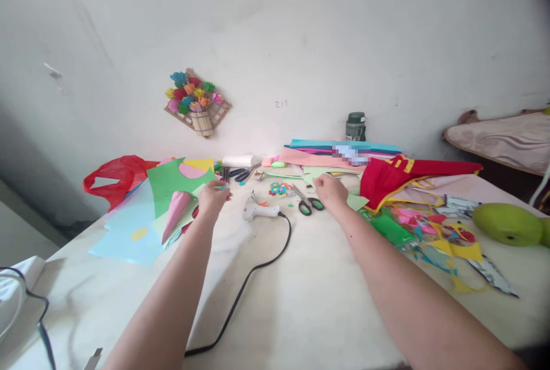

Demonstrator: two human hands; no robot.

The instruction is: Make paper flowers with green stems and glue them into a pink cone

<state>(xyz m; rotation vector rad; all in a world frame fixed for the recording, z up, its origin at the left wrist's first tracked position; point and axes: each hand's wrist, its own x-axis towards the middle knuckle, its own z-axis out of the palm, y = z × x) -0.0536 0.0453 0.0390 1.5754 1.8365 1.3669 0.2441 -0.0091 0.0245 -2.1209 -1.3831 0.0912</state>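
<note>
My left hand (213, 199) is closed over the left side of the table, beside coloured sheets and a pink paper cone (176, 216). A speck of blue shows at its fingertips, too small to name. My right hand (330, 191) is curled closed beside black-handled scissors (306, 203) and pale green paper (321, 173). Whatever its fingers hold is hidden. Between my hands lie a white glue gun (261, 211) with a black cord and a cluster of small colourful paper flowers (281, 189).
A red plastic bag (124, 175) and light blue paper (129, 238) lie left. At the right are a red cloth (387, 181), paper scraps (451, 244) and a green rounded object (507, 224). A bottle (356, 126) stands at the back. The cord (253, 270) crosses the front.
</note>
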